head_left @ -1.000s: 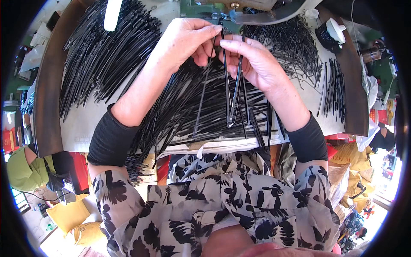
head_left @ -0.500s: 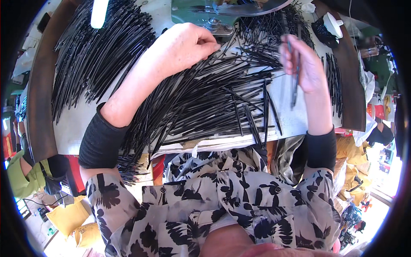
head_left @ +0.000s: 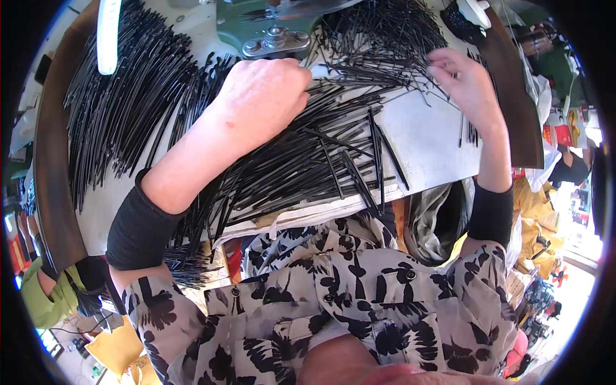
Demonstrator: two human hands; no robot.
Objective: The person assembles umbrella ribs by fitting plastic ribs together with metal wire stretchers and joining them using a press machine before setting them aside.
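Note:
My left hand (head_left: 266, 93) is closed, knuckles up, just in front of a green machine (head_left: 234, 29) with a metal plate (head_left: 276, 42) on its front. Whatever its fingers hold is hidden. Below that wrist a heap of thin black strips (head_left: 289, 157) spreads over the white table (head_left: 417, 138). My right hand (head_left: 465, 83) is raised at the right, its slightly blurred fingers curled but apart, with no strip visible between them. It hovers at the edge of a tangled pile of thin black sticks (head_left: 385, 38).
A large bundle of black strips (head_left: 122, 96) covers the table's left side. Brown raised edges (head_left: 51, 167) border the table. A white lamp tube (head_left: 109, 38) hangs at upper left. A white object (head_left: 473, 13) sits at upper right. Yellow sacks (head_left: 536, 205) stand beyond the right edge.
The black strip that was in my right hand no longer shows there, and that hand's fingers have parted. My view has shifted, and the left hand remains closed by the machine.

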